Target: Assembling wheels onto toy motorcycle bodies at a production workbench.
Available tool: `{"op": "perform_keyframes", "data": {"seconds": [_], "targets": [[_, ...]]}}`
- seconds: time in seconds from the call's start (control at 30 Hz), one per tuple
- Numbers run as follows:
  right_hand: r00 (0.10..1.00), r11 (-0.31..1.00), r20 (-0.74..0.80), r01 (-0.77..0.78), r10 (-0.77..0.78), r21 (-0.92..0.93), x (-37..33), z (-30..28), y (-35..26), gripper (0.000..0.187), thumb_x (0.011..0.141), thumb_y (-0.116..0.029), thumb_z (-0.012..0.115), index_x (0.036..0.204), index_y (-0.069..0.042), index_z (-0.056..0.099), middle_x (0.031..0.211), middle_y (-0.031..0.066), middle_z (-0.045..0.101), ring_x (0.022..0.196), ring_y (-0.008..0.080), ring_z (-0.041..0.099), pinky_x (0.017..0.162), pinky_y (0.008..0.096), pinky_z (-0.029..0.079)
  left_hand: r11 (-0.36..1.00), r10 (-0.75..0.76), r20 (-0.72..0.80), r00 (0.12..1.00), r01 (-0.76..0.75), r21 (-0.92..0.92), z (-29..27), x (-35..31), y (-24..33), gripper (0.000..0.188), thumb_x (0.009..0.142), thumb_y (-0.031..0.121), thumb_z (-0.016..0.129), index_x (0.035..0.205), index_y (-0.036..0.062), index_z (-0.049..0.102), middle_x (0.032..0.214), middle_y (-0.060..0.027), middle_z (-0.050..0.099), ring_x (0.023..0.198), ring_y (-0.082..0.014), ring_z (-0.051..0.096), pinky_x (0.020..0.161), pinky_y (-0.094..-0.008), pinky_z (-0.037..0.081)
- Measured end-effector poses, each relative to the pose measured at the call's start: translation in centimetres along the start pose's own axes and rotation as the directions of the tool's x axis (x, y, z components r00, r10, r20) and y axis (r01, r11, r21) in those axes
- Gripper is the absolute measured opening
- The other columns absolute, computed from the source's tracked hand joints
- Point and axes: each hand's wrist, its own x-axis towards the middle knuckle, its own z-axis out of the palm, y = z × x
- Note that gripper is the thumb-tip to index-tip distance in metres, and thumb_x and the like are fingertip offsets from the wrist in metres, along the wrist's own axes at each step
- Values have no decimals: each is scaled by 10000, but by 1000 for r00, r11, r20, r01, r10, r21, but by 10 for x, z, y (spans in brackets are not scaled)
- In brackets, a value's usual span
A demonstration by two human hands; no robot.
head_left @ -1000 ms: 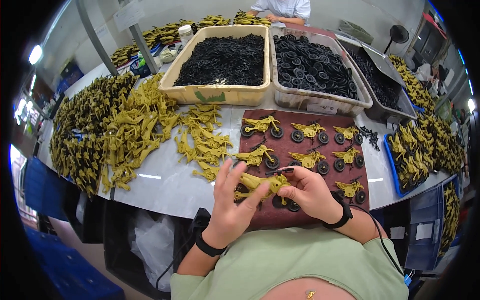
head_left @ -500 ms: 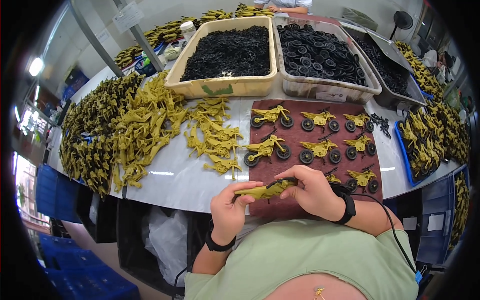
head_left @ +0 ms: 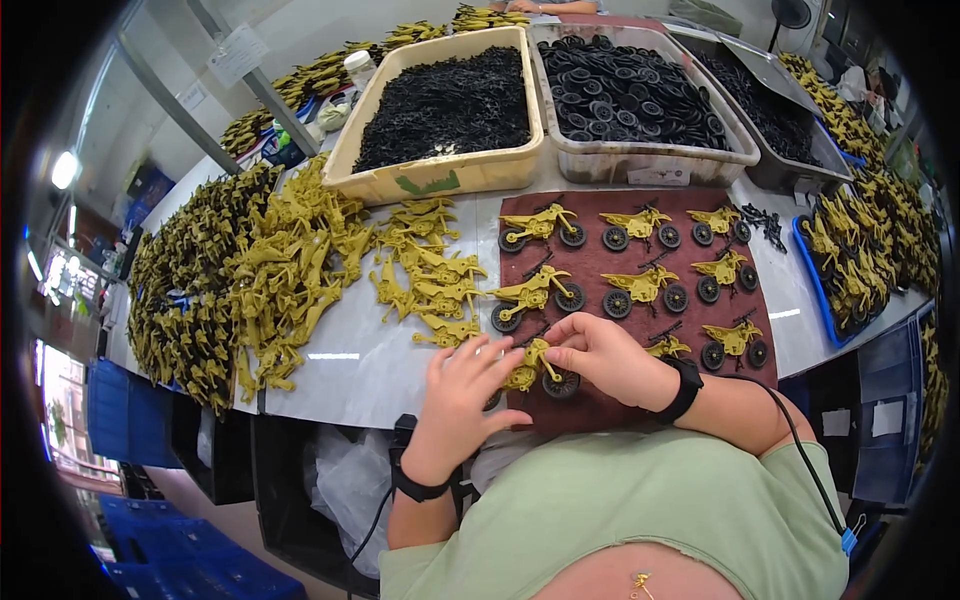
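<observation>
A yellow toy motorcycle (head_left: 527, 372) with black wheels is down at the near left edge of the dark red mat (head_left: 590, 405). My right hand (head_left: 600, 357) has its thumb and fingers closed on the toy's front end, just above the front wheel. My left hand (head_left: 463, 400) is over the rear of the toy, its fingers stretched and its thumb apart; it hides most of the back wheel. More toy motorcycles, such as one with both wheels showing (head_left: 645, 288), stand in rows on the mat. Another, half covered (head_left: 668, 347), is beside my right hand.
Loose yellow motorcycle bodies (head_left: 440, 280) and a taller heap of them (head_left: 300, 260) lie to the left. Behind the mat stand a cream tub (head_left: 440, 182) of small black parts and a grey tub (head_left: 650, 168) of black wheels. A blue tray (head_left: 825, 300) holds toys at right.
The toy motorcycle has come down from in front of me onto the mat and been turned. My left hand has let go and spread its fingers; my right hand moved down with the toy.
</observation>
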Motion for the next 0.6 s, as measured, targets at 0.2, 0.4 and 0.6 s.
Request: {"op": "perform_keyframes", "data": {"seconds": [0.2, 0.4, 0.6], "targets": [[999, 955, 52, -25, 10, 295, -15, -5, -11, 259, 947, -144, 580, 1157, 0, 532, 972, 60, 641, 790, 95, 594, 686, 243, 506, 1000, 8, -148, 989, -4, 25, 23, -3, -1, 575, 646, 104, 770, 1202, 101, 621, 1253, -68, 580, 1081, -230, 578, 943, -428, 371], [921, 921, 9, 388, -388, -20, -35, -14, -14, 231, 920, 2, 521, 1147, -19, 559, 1041, 90, 592, 918, 187, 592, 780, 300, 503, 994, 73, -290, 954, -92, -52, 25, -2, 3, 586, 610, 21, 769, 1177, 85, 633, 1165, -62, 637, 998, -223, 620, 867, -374, 427], [708, 618, 160, 687, -688, -381, -42, -14, -21, 410, 793, 59, 616, 1181, -67, 578, 1160, 125, 501, 1068, 293, 518, 874, 362, 452, 993, 71, -272, 960, -95, -76, 21, -2, 10, 577, 616, 34, 771, 1174, 89, 634, 1123, -54, 658, 935, -213, 638, 817, -349, 433]]}}
